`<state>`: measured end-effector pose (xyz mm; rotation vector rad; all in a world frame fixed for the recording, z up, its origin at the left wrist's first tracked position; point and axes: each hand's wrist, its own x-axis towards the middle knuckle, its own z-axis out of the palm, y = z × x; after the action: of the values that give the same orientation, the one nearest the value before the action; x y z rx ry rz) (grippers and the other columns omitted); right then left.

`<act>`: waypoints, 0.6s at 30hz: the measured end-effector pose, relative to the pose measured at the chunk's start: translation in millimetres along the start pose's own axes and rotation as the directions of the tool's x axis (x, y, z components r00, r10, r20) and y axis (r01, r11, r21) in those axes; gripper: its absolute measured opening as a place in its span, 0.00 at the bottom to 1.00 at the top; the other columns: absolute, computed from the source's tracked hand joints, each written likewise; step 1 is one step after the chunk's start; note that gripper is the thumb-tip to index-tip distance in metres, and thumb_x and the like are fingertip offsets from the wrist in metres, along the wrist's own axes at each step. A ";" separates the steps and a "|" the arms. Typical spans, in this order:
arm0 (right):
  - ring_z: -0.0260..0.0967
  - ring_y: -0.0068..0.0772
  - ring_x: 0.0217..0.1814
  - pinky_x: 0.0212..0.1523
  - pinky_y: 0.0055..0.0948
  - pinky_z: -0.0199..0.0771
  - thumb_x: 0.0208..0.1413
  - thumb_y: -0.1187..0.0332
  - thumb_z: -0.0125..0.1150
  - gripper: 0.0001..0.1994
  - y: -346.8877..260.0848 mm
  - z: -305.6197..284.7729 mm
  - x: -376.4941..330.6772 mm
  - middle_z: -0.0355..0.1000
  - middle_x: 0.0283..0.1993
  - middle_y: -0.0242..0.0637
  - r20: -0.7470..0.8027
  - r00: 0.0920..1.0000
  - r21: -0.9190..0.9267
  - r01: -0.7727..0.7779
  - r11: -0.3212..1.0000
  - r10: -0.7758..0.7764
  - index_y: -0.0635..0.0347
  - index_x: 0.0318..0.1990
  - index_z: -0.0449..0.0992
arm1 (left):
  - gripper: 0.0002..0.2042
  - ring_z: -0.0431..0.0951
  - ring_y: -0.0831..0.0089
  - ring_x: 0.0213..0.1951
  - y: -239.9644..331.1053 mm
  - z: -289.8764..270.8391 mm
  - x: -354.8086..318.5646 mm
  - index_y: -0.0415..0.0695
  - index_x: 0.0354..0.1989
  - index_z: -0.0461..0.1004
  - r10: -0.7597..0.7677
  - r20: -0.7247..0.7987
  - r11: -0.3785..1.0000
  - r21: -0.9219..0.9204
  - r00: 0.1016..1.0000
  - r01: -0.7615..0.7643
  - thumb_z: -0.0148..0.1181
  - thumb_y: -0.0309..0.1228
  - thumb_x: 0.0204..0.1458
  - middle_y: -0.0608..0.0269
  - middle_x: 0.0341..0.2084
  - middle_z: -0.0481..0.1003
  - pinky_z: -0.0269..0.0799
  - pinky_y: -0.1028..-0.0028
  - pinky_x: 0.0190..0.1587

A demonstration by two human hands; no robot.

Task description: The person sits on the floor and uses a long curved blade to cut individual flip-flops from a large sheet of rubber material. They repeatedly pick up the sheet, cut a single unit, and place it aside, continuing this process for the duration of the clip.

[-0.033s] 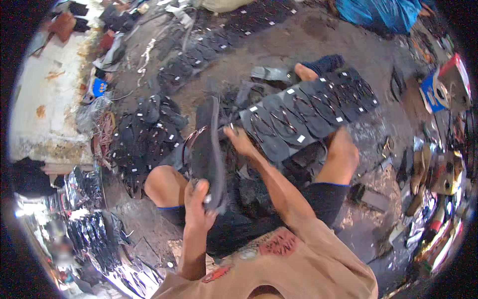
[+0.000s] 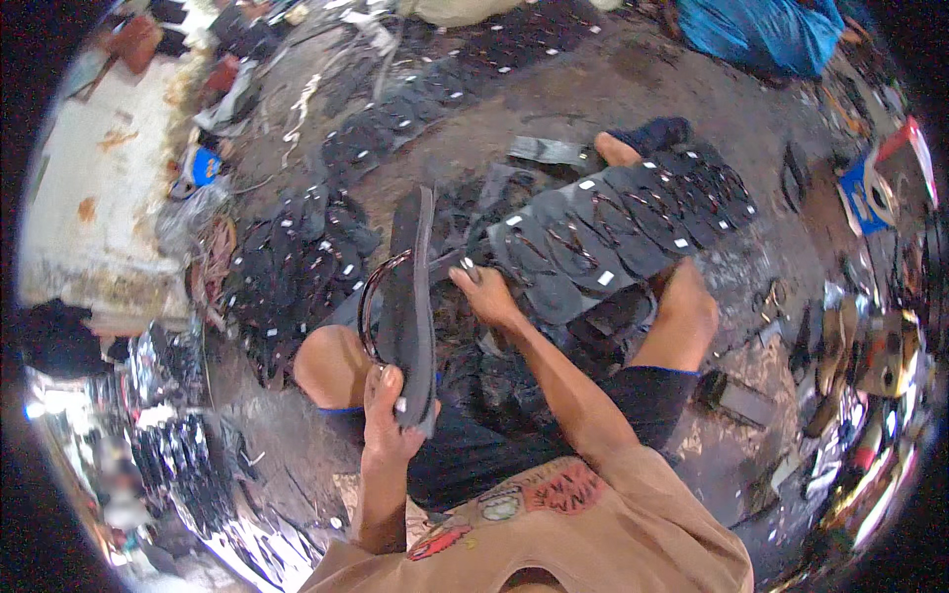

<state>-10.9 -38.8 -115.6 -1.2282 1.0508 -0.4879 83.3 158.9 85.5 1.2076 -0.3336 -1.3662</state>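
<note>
My left hand [image 2: 388, 420] grips a dark flip-flop [image 2: 407, 287] at its lower end. The flip-flop stands upright and edge-on, and its glossy brown strap [image 2: 368, 296] bulges out to the left. Just right of it, my right hand [image 2: 486, 294] is closed, with a small dark and shiny thing at the fingertips that I cannot make out. It does not touch the flip-flop. Beyond the right hand, a slanting row of dark flip-flops [image 2: 554, 296] with white tags lies between my legs and the far foot. Dark pieces lie heaped below my hands.
To the left is a pile of dark flip-flops [image 2: 287, 277]. Another row [image 2: 395, 119] runs across the floor farther off. A blue plastic bag [image 2: 761, 35] sits at the far right, a blue-and-white box [image 2: 865, 198] below it. A dark block [image 2: 736, 398] lies beside my right knee.
The flip-flop in my left hand has turned slightly, and its strap now stands out more to the left. My right hand stays close beside it. The whole view has shifted a little.
</note>
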 end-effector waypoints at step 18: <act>0.70 0.21 0.31 0.35 0.29 0.72 0.66 0.60 0.66 0.21 -142.0 -35.6 -232.2 0.76 0.30 0.34 -0.278 0.847 0.008 0.475 0.880 -0.454 0.62 0.60 0.76 | 0.24 0.79 0.76 0.50 38.7 60.0 7.1 0.37 0.58 0.73 0.174 0.117 0.903 0.377 0.978 -0.206 0.68 0.42 0.62 0.63 0.46 0.79 0.75 0.72 0.54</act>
<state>-120.2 82.0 105.4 -1.3767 0.9418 -1.0900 59.5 116.3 138.1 1.4024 -0.7904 -1.2116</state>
